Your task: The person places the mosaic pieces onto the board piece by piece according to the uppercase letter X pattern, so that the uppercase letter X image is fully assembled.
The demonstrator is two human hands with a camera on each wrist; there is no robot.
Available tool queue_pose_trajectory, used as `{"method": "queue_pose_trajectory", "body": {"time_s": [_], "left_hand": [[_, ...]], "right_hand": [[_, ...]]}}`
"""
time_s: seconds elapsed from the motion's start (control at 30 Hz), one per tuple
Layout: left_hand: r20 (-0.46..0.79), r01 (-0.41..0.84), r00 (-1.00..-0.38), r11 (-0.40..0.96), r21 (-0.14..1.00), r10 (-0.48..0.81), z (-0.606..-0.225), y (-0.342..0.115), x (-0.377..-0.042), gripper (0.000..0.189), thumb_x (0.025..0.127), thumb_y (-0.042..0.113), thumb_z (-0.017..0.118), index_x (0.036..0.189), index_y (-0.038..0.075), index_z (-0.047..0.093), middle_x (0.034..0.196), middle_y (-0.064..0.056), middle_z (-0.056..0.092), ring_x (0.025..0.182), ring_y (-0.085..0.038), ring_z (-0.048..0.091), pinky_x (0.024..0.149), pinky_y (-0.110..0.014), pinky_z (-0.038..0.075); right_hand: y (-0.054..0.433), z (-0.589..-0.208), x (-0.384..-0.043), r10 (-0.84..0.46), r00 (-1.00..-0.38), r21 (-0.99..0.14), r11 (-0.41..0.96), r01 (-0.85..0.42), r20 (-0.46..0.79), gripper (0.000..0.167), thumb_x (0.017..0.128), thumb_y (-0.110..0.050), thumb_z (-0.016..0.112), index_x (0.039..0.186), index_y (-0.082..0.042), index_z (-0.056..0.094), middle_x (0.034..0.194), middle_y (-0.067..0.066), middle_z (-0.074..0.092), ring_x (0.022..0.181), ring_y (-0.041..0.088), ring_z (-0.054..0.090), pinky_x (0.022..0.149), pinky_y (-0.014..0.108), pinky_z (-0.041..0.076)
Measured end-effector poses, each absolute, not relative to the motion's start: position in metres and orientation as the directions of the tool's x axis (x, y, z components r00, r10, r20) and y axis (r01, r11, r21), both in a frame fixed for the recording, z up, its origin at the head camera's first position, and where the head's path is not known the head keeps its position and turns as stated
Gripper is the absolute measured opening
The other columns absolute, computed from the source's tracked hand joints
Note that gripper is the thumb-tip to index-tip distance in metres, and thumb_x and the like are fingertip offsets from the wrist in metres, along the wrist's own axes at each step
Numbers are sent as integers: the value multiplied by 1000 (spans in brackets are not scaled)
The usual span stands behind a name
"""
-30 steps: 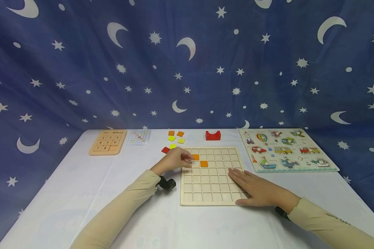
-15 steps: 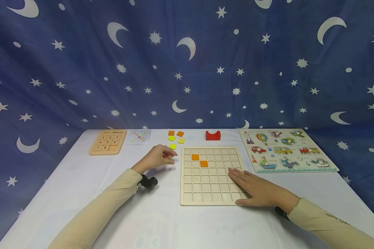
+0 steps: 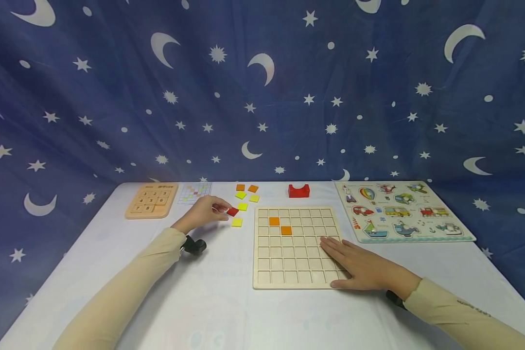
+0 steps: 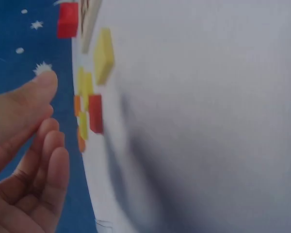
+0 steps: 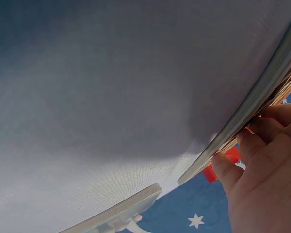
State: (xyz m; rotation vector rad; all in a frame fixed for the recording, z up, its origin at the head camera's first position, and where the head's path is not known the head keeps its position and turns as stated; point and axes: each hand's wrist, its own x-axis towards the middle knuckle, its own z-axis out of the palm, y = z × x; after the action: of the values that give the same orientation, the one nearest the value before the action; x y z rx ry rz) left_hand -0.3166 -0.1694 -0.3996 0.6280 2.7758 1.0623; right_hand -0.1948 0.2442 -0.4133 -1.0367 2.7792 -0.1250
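Observation:
Just left of a red square tile, my left hand hovers over the white table. Its thumb and fingers are loosely bent, with nothing between them in the left wrist view. That view shows the red tile on the cloth, apart from the fingertips. A yellow tile lies nearer, beside the board's left edge. My right hand rests with fingers extended on the right side of a wooden grid board. Two orange tiles sit in its upper-left cells, touching diagonally.
Several orange and yellow tiles lie behind the red one. A red notched block stands behind the board. A number puzzle and a colour-grid card lie back left. A vehicle picture puzzle lies back right.
My left hand has drawn back leftward from over the board to beside the red tile, uncovering the near yellow tile. The right hand has stayed in place.

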Motion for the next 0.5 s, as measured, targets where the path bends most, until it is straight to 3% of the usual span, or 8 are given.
{"method": "queue_pose_trajectory", "body": {"time_s": [0.5], "left_hand": [[-8, 348, -882, 662, 664, 472, -408, -170, -344, 36, 76, 5, 75, 111, 0, 67, 108, -17, 67, 91, -23, 61, 81, -32, 51]], "right_hand": [[246, -416, -195, -661, -740, -150, 749, -645, -120, 90, 86, -68, 45, 151, -10, 20, 158, 8, 19, 143, 28, 24, 112, 49, 28]]}}
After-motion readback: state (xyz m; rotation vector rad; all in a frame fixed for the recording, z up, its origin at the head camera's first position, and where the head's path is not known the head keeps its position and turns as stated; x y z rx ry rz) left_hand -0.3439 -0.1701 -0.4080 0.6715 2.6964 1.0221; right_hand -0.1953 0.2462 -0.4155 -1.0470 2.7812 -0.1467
